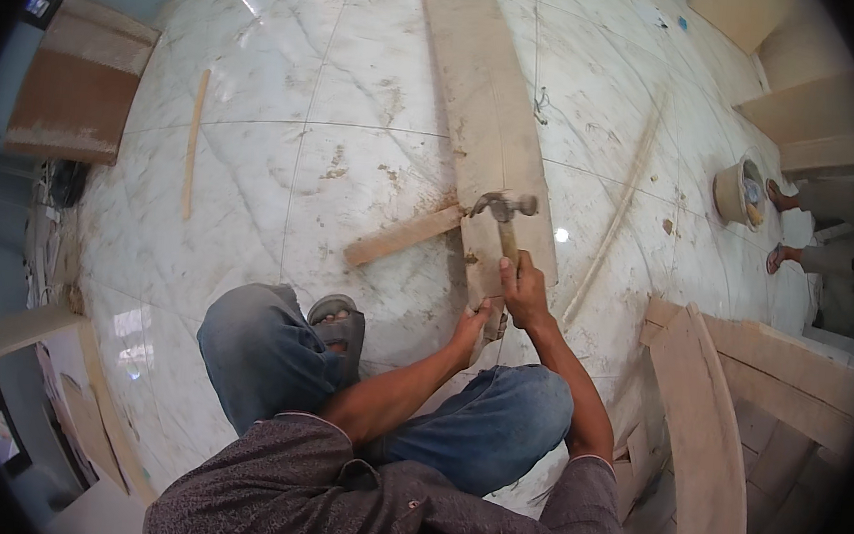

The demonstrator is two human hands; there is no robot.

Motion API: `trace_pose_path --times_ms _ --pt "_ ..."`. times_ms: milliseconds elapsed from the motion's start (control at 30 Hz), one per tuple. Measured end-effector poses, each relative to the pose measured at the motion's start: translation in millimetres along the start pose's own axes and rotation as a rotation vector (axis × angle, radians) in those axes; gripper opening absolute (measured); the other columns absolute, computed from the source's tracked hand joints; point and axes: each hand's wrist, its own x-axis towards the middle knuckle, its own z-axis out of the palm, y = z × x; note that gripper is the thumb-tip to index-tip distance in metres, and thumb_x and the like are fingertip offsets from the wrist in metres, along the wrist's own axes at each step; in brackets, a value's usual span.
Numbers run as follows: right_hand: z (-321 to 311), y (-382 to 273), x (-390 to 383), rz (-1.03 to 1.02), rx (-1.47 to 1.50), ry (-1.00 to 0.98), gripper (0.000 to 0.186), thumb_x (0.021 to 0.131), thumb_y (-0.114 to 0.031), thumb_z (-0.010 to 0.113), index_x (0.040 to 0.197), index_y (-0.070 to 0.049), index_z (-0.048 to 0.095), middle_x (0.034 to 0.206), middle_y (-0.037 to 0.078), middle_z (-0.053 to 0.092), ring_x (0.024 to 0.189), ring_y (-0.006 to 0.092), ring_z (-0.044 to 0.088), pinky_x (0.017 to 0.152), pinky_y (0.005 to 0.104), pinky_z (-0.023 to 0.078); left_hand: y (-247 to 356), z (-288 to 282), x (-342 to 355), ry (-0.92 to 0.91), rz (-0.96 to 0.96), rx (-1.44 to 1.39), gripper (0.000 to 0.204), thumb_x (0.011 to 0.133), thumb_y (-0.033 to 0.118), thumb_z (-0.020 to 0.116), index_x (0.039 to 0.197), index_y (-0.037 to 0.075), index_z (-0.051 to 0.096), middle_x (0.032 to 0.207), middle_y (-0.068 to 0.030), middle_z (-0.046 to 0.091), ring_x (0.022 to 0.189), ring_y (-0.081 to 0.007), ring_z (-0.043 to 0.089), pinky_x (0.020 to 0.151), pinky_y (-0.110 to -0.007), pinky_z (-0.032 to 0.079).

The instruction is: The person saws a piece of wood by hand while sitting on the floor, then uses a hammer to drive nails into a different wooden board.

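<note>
A long pale wooden plank [495, 102] runs away from me across the tiled floor. My right hand [525, 293] is closed round the handle of a claw hammer [508, 235]; the hammer's metal head is over the plank's near part, slightly blurred. My left hand [470, 329] grips the near end of the wood, its thumb along the edge and its other fingers partly hidden. A short wooden batten [404, 235] sticks out to the left at the plank's side. Whether a nail stands under the hammer I cannot tell.
Thin wooden strips [196, 143] lie left and right of the plank. More boards [699, 439] are stacked at lower right. A bucket [739, 194] stands at far right beside another person's feet [777, 258]. A brown box-like piece [75, 89] is at upper left.
</note>
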Motion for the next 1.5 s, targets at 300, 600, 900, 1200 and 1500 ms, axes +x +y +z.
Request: trace_pose_path --times_ms 300,600,900,1200,1500 --pt "-7.5 -12.1 6.3 -0.260 0.009 0.066 0.035 0.099 -0.031 0.051 0.106 0.003 0.051 0.072 0.027 0.062 0.069 0.0459 0.064 0.059 0.0479 0.049 -3.5 -1.8 -3.7 0.009 -0.103 -0.005 0.030 0.100 0.038 0.053 0.113 0.011 0.054 0.089 -0.0056 0.063 0.072 -0.0169 0.062 0.064 -0.032 0.052" --pt "-9.2 -31.2 13.7 -0.104 -0.031 -0.059 0.036 0.099 -0.033 0.050 0.104 0.004 0.050 0.071 0.029 0.062 0.069 0.0470 0.063 0.058 0.0488 0.049 -6.7 -9.3 -1.0 0.020 -0.051 -0.001 0.030 0.100 0.038 0.052 0.117 0.013 0.053 0.090 -0.0055 0.063 0.071 -0.0169 0.061 0.063 -0.031 0.051" --pt "12.4 -2.8 34.0 0.054 -0.021 -0.097 0.042 0.101 -0.038 0.045 0.104 0.003 0.049 0.067 0.023 0.061 0.066 0.0427 0.064 0.059 0.0465 0.048 -12.0 -19.8 9.6 0.021 -0.029 0.039 0.030 0.100 0.039 0.053 0.116 0.013 0.053 0.091 -0.0059 0.063 0.070 -0.0167 0.061 0.062 -0.030 0.051" --pt "10.5 14.4 20.3 -0.006 -0.302 -0.200 0.044 0.101 -0.041 0.043 0.105 0.002 0.049 0.072 0.029 0.062 0.073 0.0504 0.062 0.062 0.0527 0.048 -11.0 -8.5 9.5 0.034 -0.081 -0.064 0.031 0.100 0.037 0.052 0.117 0.012 0.052 0.090 -0.0072 0.063 0.070 -0.0175 0.061 0.063 -0.031 0.052" --pt "-7.4 -11.0 9.8 -0.153 -0.093 0.036 0.039 0.101 -0.037 0.046 0.103 0.002 0.050 0.072 0.027 0.061 0.070 0.0500 0.062 0.059 0.0506 0.048 -13.7 -7.3 6.0 0.003 -0.053 -0.070 0.030 0.100 0.037 0.053 0.115 0.010 0.053 0.088 -0.0076 0.062 0.070 -0.0167 0.061 0.064 -0.031 0.052"
